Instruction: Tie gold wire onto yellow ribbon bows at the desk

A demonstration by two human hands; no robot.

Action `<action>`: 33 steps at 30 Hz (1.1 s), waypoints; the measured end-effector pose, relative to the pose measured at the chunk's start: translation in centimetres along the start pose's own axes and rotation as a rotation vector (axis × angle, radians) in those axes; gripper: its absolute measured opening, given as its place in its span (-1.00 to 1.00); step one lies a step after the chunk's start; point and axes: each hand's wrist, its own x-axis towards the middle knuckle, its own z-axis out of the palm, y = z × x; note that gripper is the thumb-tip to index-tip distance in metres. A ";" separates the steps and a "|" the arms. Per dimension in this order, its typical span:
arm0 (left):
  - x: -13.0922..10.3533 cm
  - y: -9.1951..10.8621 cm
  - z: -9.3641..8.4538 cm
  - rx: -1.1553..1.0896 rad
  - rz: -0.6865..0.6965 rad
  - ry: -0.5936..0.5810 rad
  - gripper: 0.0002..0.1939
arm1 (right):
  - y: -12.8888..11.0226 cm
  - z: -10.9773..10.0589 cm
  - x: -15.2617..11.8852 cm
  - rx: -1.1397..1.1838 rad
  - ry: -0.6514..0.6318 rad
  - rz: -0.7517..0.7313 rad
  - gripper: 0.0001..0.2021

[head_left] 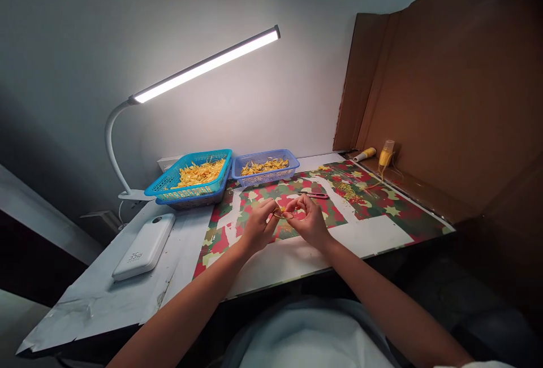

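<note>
My left hand (260, 222) and my right hand (310, 221) meet over the patterned mat (292, 187), fingertips pinched close together. Between them is a thin yellow strand (281, 216), curved and small, its exact kind too fine to make out. Both hands are closed on it. Just beyond my right hand lies a small pink-and-dark hand tool (314, 194). Past the hands stand a blue-violet basket (265, 177) and a turquoise basket (186, 191), both holding thin yellow pieces.
A lit desk lamp (207, 65) arches over the left side. A white power bank (144, 247) lies on the table's left. Yellow-green scraps (350, 191) are scattered at right. Two yellow thread spools (386, 154) are near the cardboard wall (445, 102).
</note>
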 end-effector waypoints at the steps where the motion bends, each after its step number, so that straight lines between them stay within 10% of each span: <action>1: 0.0 0.0 0.0 -0.001 -0.013 0.000 -0.81 | 0.1 0.0 0.1 0.025 -0.011 0.024 -0.80; 33: 0.9 -1.3 -0.9 -0.169 -0.154 -0.205 -0.74 | 1.2 0.6 1.5 0.340 -0.154 0.225 -0.52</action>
